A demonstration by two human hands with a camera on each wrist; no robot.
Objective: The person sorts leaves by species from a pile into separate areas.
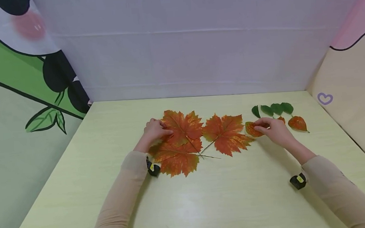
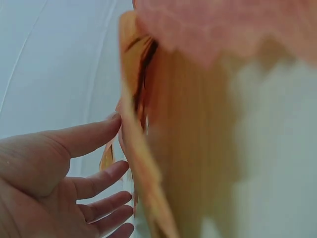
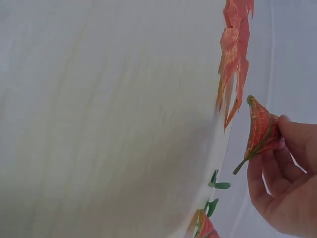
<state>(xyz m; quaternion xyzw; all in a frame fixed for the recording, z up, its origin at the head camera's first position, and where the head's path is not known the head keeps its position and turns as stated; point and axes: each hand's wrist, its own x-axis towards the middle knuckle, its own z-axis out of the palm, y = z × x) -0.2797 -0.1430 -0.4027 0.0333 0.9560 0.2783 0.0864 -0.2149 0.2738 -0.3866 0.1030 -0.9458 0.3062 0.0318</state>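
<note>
Table [image 1: 206, 203]: pale wood-look laminate, smooth, slight sheen. Maple leaves [image 1: 183, 128]: matt fabric, veined.

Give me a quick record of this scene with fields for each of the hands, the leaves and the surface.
left hand: straight fingers rest on the stacked maple leaves
right hand: pinches a small orange leaf
middle: single maple leaf, flat, apart from both hands
far right: green leaves in a row, another orange leaf just below them
surface: pale yellow table
</note>
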